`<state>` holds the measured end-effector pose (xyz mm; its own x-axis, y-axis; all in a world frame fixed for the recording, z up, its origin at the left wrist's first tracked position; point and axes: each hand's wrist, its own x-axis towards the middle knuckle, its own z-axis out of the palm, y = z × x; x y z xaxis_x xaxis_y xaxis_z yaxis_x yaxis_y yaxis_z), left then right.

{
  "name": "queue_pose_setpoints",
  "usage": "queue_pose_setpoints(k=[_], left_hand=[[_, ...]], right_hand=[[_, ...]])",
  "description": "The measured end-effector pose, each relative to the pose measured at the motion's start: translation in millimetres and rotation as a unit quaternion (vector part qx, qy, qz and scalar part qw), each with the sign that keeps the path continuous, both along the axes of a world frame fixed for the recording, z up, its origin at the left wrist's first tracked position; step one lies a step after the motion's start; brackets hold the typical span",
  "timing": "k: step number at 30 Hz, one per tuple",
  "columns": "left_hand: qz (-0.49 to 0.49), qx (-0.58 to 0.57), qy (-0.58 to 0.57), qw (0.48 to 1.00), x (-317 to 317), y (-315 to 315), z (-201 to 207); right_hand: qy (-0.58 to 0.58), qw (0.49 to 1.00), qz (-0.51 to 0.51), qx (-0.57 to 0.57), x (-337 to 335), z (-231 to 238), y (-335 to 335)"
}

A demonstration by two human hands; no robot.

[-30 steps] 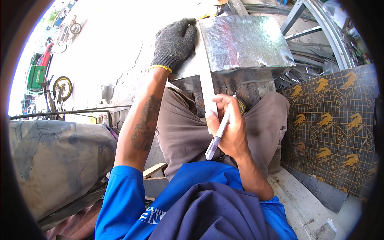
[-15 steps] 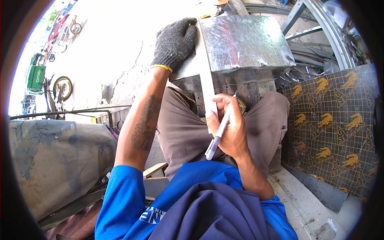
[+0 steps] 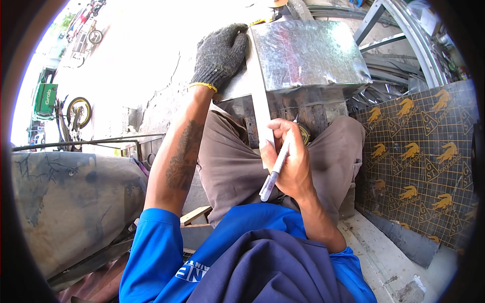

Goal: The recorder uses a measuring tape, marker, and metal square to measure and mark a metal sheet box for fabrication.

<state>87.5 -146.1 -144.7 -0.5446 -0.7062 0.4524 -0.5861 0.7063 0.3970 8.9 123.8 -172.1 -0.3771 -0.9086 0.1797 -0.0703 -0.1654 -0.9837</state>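
My left hand [image 3: 220, 56], in a dark grey knitted glove with a yellow cuff, rests on a shiny sheet-metal piece [image 3: 236, 87]. Its fingers are curled at the far end of a long, flat, pale strip [image 3: 260, 103] that looks like a straightedge. Bare, my right hand [image 3: 292, 164] pinches the strip's near end between thumb and fingers. A slim clear-barrelled pen [image 3: 275, 173] is also held in it, slanting across the palm side. To the right of the strip lies a boxy galvanized metal piece [image 3: 310, 53], on dark worn wood [image 3: 323, 112] between my knees.
A black board with yellow grid lines [image 3: 419, 161] leans at the right. Metal frame bars [image 3: 404, 35] and scrap strips lie behind it. A stained cloth-covered bulk [image 3: 76, 202] sits at the left, below a thin rail. Parked motorbikes [image 3: 76, 118] stand at the far left.
Both hands, the strip and the pen stay practically where they were. Only the view has shifted slightly, and a red vehicle in the far left background looks displaced.
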Motion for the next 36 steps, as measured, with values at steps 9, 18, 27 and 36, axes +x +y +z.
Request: queue_pose_setpoints(k=[9,18,27,36], left_hand=[[0.006,0.003,-0.005,1.000,-0.6,1.6,1.3],[0.004,-0.004,-0.004,1.000,-0.8,1.0,1.1],[-0.009,-0.032,-0.007,0.999,-1.8,0.1,0.5],[0.013,-0.005,-0.023,1.000,-4.3,-0.5,0.6]], right_hand=[[-0.020,1.000,0.019,0.013,-0.3,-2.6,2.1],[-0.043,0.999,0.004,0.013,-4.7,9.1,0.3],[-0.015,0.999,0.020,0.032,-7.5,11.6,1.2],[-0.025,0.999,0.020,0.040,-6.0,8.2,1.2]])
